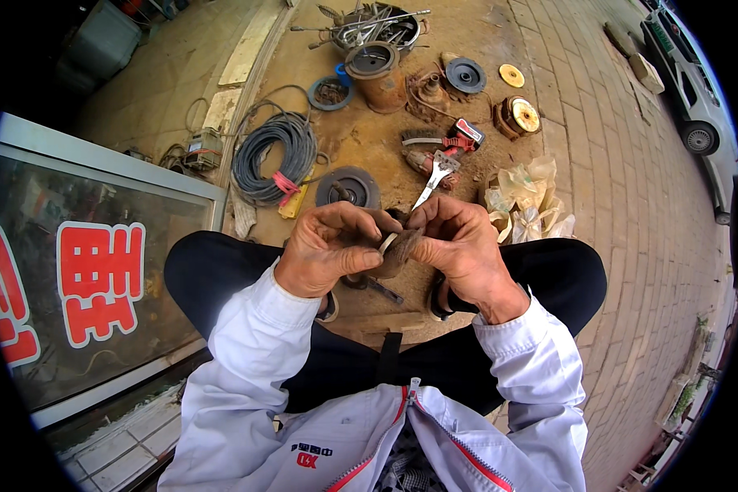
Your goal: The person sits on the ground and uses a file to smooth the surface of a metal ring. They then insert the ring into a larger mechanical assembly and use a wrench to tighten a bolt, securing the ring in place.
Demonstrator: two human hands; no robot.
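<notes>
In front of my knees the two hands meet. My left hand is closed, thumb and fingers pinching a small pale ring. Against that ring lies a dark brown, cloth-like piece, gripped between the thumb and fingers of my right hand; its exact kind is unclear. Just beyond the fingers are adjustable pliers with a silver head, a red and black cordless power tool and a brush. A dark round disc lies beyond my left hand.
A coiled grey hose lies at left beside a glass door. Farther off stand a rusty motor housing, a bowl of tools and a blue-rimmed dish. Plastic bags sit at right; a car is parked beyond.
</notes>
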